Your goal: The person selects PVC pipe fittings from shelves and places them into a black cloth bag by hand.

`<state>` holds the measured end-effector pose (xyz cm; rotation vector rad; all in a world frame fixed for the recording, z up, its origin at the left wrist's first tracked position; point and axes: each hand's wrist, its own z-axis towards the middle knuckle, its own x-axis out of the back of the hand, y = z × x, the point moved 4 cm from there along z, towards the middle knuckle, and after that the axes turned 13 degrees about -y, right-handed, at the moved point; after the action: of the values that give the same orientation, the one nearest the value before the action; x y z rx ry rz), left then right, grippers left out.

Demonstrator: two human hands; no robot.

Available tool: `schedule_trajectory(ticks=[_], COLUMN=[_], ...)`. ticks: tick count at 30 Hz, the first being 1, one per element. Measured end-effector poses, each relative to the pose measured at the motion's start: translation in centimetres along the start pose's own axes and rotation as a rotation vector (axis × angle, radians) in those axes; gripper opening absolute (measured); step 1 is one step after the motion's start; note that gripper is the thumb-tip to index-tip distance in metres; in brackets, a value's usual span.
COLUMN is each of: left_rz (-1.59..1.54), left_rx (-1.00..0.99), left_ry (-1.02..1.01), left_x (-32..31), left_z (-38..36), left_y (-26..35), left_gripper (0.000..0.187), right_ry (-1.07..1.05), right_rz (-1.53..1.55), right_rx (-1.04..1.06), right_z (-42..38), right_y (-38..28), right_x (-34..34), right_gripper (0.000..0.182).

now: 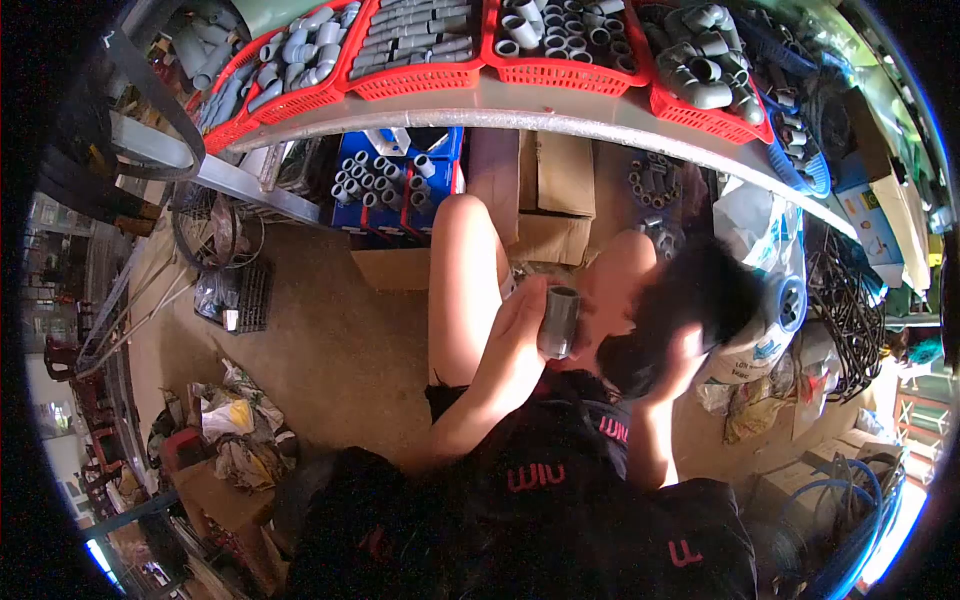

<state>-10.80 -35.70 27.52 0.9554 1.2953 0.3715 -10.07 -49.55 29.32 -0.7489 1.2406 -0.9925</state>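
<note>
In the middle of the head view, my left hand (517,322) is closed around a short grey plastic pipe coupling (560,325), held upright with its open end facing up. To its right, my right hand (684,362) grips a black cloth (665,335), which is smeared by motion and hides most of the fingers. The cloth is close beside the coupling; a gap between them is hard to make out. Both hands are above my lap, between my bare knees.
Red baskets (415,78) of grey pipe fittings line the shelf ahead. Under it, a blue box (350,213) carries several fittings, next to a cardboard box (560,185). A white sack (750,345) stands at right. Crumpled rubbish (240,420) lies on the left floor.
</note>
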Motion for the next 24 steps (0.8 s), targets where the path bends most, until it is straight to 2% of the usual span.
schedule_trajectory(ticks=[1, 2, 3, 4, 5, 6, 7, 8, 10, 11, 12, 13, 14, 15, 16, 17, 18, 19, 20, 21, 23, 24], left_rz=[-0.015, -0.089, -0.148, -0.207, -0.266, -0.093, 0.08, 0.036, 0.21, 0.259, 0.311, 0.308, 0.046, -0.146, -0.231, -0.315, -0.326, -0.34, -0.252, -0.099, -0.288, -0.359], left_rx=[0.023, -0.053, -0.058, -0.063, -0.066, -0.076, -0.079, -0.107, -0.125, -0.07, -0.016, 0.088, 0.107, 0.058, 0.056, 0.05, 0.063, 0.077, 0.087, 0.193, 0.083, 0.1], left_ry=[0.016, 0.159, 0.144, 0.129, 0.116, 0.144, 0.176, 0.276, 0.232, 0.201, 0.168, 0.108, -0.005, -0.149, -0.108, -0.066, -0.027, 0.015, -0.029, 0.145, 0.104, 0.183], left_x=[-0.3, 0.0, 0.5, 1.1, 1.7, 1.2, 0.9, 0.4, 0.1, 0.3, 0.6, 0.9, 0.0, -0.4, -0.6, -0.9, -0.6, 0.0, 0.8, 1.3, 1.9, 1.0], left_z=[0.0, -0.5, -0.8, -1.1, -1.5, -1.4, -1.4, -1.4, -0.8, -0.8, -0.8, -0.8, -0.7, -0.4, -0.3, -0.2, -0.1, 0.1, 0.4, 0.0, 0.2, 0.1], left_y=[0.1, -1.0, -2.0, -3.0, -4.1, -3.2, -2.6, -2.5, -1.2, -1.3, -1.3, -1.5, -0.8, -0.7, -0.4, -0.1, -0.1, -0.3, -0.6, -0.2, -1.3, -1.1], left_gripper=[0.034, 0.032, 0.031, 0.032, 0.035, 0.034, 0.034, 0.032, 0.026, 0.022, 0.02, 0.019, 0.019, 0.019, 0.021, 0.023, 0.032, 0.041, 0.052, 0.054, 0.052, 0.053], right_ry=[-0.088, -0.24, -0.39, -0.348, -0.351, -0.288, -0.225, -0.162, -0.179, -0.173, -0.071, -0.068, 0.028, 0.078, 0.061, -0.012, -0.074, -0.055, -0.037, -0.012, -0.041, -0.09], right_rz=[0.0, -0.234, -0.468, -0.568, -0.473, -0.591, -0.637, -0.681, -0.678, -0.645, -0.558, -0.444, -0.486, -0.349, -0.081, 0.207, 0.37, 0.376, 0.381, 0.179, -0.094, -0.094], right_rx=[0.027, 0.133, 0.237, 0.504, 0.398, 0.286, 0.283, 0.277, 0.148, 0.089, -0.001, -0.118, -0.199, -0.269, -0.311, -0.322, -0.34, -0.301, -0.262, -0.259, -0.13, 0.143], right_z=[-0.2, -0.1, -0.1, -0.4, -0.7, -0.9, -0.9, -0.9, 1.0, 1.6, 1.8, 2.3, 2.8, 3.4, 3.8, 4.0, 3.8, 3.0, 2.3, 1.4, -0.4, -0.3], right_y=[-1.0, -0.9, -0.2, 0.2, 1.7, 2.7, 3.4, 4.0, 1.0, 0.5, 1.0, 0.4, 0.8, 2.0, 3.8, 5.2, 5.1, 4.6, 3.7, 1.4, -0.5, 1.0], right_x=[-2.3, -3.4, -4.4, -5.2, -4.1, -3.4, -2.9, -2.6, -4.2, -4.5, -4.2, -4.0, -3.1, -1.8, -0.3, 0.9, 1.1, 1.2, 0.8, -0.7, -3.7, -5.1], right_gripper=[0.068, 0.069, 0.07, 0.063, 0.062, 0.062, 0.064, 0.066, 0.062, 0.061, 0.055, 0.047, 0.042, 0.039, 0.037, 0.038, 0.041, 0.044, 0.048, 0.051, 0.052, 0.053])
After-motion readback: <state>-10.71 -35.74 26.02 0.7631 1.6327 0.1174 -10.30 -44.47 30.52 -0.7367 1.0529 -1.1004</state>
